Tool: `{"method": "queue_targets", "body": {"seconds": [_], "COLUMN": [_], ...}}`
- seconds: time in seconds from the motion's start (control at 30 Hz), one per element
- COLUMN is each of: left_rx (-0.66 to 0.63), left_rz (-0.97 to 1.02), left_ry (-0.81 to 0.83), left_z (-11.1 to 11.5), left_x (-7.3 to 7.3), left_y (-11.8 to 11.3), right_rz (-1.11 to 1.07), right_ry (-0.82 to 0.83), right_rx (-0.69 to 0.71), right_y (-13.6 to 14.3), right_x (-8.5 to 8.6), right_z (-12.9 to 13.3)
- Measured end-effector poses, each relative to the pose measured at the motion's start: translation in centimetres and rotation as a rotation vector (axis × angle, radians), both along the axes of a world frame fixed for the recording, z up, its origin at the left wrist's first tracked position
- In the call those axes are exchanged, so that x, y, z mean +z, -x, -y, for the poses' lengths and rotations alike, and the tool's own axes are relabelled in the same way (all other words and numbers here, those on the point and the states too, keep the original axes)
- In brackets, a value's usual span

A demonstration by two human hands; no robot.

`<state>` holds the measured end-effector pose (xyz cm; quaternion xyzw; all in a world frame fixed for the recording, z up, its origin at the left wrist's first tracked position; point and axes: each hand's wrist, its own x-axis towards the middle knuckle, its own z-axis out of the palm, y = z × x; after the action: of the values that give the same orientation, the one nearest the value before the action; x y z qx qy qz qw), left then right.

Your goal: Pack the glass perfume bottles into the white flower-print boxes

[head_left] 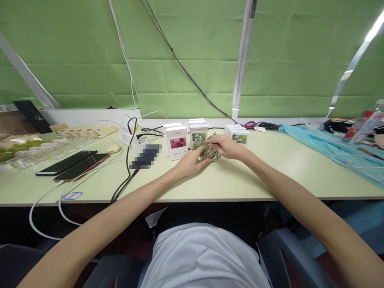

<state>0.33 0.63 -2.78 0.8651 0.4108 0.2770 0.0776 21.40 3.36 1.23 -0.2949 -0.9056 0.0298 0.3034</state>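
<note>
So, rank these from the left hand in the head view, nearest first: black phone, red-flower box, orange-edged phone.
From the left hand, at the clear glass container:
1. Red-flower box, just beyond and to its left.
2. Orange-edged phone, well off to the left.
3. Black phone, farther left, alongside the orange-edged one.

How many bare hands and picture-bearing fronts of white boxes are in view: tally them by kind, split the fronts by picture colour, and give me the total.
Bare hands, left hand and right hand: 2
Box front with reddish flowers: 1
Box fronts with green pictures, middle one and right one: 2
Total: 5
</note>
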Motion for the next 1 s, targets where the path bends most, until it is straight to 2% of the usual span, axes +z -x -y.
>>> {"method": "queue_targets", "body": {"seconds": [0.3,1.0], "left_rx": [-0.022,-0.012], "left_rz": [0.017,0.004], "left_ry": [0.002,0.009], "left_z": [-0.05,-0.14], "left_x": [-0.02,-0.15], "left_y": [0.06,0.12], "right_rz": [-0.069,-0.119], "right_ry": [0.019,0.024], "right_rx": [-0.021,-0.007], "right_y": [0.37,0.29], "right_x": [-0.67,-0.97], "right_z": [-0.18,-0.31]}}
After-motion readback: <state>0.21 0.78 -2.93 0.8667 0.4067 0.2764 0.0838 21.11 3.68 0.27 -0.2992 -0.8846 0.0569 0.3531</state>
